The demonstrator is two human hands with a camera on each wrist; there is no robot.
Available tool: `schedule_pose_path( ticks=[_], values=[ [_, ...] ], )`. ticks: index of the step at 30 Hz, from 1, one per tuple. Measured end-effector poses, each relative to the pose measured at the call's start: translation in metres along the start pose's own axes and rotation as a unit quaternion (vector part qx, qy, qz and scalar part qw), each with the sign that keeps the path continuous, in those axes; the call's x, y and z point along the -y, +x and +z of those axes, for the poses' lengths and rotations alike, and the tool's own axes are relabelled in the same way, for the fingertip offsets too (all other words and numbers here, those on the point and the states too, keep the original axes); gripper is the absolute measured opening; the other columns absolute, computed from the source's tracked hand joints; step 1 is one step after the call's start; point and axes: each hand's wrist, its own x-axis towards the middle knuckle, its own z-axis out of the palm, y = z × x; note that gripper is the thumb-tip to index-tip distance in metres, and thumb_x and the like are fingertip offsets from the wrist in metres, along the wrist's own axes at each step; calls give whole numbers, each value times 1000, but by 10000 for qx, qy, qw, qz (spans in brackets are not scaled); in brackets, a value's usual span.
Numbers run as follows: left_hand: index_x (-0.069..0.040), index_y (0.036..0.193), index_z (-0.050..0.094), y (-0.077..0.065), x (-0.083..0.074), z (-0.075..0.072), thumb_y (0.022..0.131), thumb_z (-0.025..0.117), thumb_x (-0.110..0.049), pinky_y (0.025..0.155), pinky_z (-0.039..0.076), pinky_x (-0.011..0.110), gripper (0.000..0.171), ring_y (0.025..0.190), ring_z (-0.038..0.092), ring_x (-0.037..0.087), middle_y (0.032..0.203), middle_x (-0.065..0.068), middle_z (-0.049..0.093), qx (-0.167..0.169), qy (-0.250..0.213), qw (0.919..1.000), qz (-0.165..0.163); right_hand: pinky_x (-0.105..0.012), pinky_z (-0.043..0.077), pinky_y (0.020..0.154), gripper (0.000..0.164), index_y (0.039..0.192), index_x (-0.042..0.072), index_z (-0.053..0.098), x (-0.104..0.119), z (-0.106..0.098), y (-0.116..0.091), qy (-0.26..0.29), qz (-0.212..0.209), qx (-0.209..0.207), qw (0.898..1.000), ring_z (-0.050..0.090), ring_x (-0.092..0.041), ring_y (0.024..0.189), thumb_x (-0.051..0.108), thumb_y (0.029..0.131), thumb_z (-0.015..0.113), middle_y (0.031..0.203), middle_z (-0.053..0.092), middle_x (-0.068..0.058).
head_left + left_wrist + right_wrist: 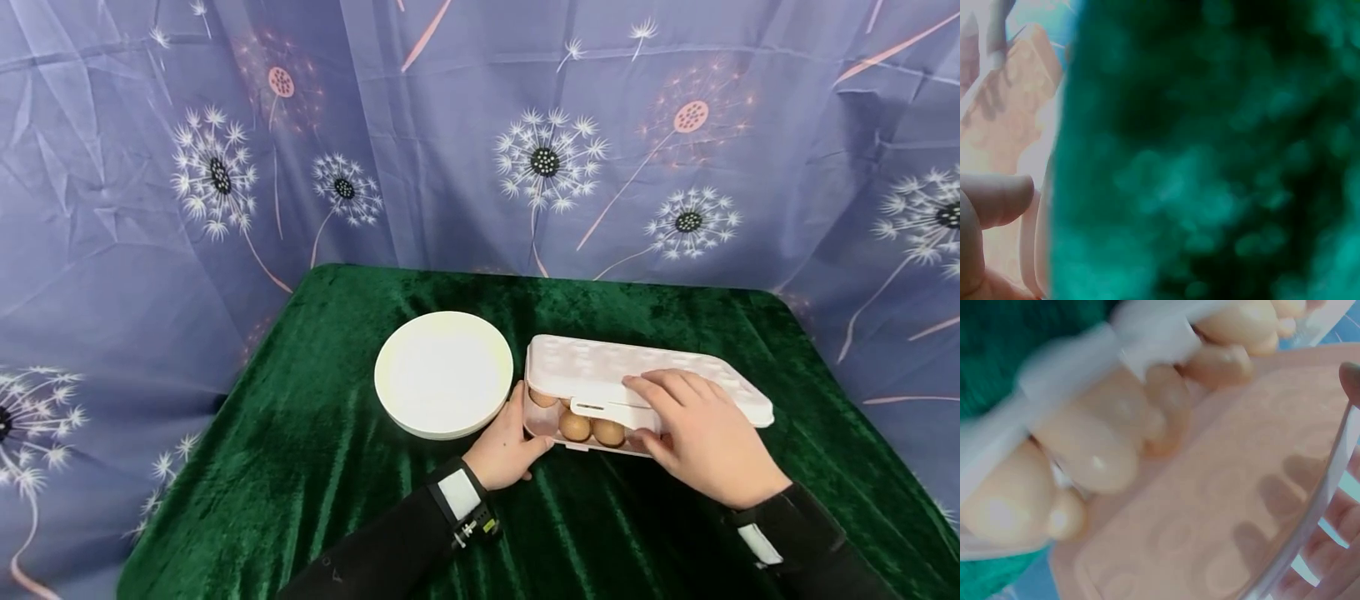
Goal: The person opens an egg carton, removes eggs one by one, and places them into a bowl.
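A pale pink plastic egg box (542, 422) lies on the green cloth, its lid (581, 364) tilted partly up. Brown eggs (575, 427) show through the front gap, and several more eggs (1097, 456) sit in a row in the right wrist view. My left hand (498, 450) holds the box's left end, its thumb at the front corner. With my right hand (705, 437) I grip the lid's front edge, fingers on top and thumb below. In the right wrist view, the fingers (1329, 519) show behind the lid's edge, with their shadows falling through it.
Left of the egg box stands a low stack of round white plates (442, 375), close to my left hand. Green velvet cloth (300, 450) covers the table. Behind it hangs a blue curtain (450, 167) with dandelion prints.
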Motion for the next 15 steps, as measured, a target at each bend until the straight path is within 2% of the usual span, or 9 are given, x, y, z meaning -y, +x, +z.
schedule_pose_path(
  ticks=[2, 7, 12, 14, 15],
  values=[
    [-9, 162, -5, 0, 0, 0, 99, 63, -22, 50, 54, 33, 94, 51, 60, 20, 164, 20, 15, -50, 55, 10000, 15, -55, 39, 100, 74, 139, 9, 58, -4, -6, 6, -37, -87, -43, 9999, 55, -37, 116, 66, 100, 32, 127, 58, -13],
    [-9, 162, -4, -1, 0, -1, 99, 64, -23, 49, 54, 32, 95, 49, 60, 19, 163, 20, 17, -128, 144, 9998, 9, -54, 38, 102, 73, 135, 3, 60, -11, -18, 20, -48, -287, -130, 9995, 55, -38, 114, 63, 102, 34, 124, 59, -16],
    [-12, 163, -3, -1, 1, -1, 99, 65, -21, 49, 54, 31, 94, 49, 60, 19, 162, 18, 18, -177, 210, 9996, 112, -56, 42, 95, 69, 134, 2, 60, -17, -23, 28, 29, -385, -172, 9991, 54, -39, 114, 57, 103, 33, 124, 58, -17],
    [-13, 163, -2, -1, 1, 0, 98, 65, -20, 48, 54, 31, 94, 48, 60, 19, 160, 19, 22, -209, 229, 9994, 181, -56, 42, 95, 66, 134, 3, 60, -20, -25, 30, 102, -372, -213, 9990, 54, -39, 115, 55, 103, 34, 125, 58, -17],
    [-14, 163, -2, 0, 1, 0, 98, 65, -19, 48, 54, 31, 94, 48, 60, 19, 160, 19, 23, -215, 237, 9993, 200, -56, 42, 95, 61, 133, 3, 61, -21, -26, 31, 132, -360, -236, 9990, 53, -40, 115, 52, 102, 42, 125, 57, -17]
  ],
)
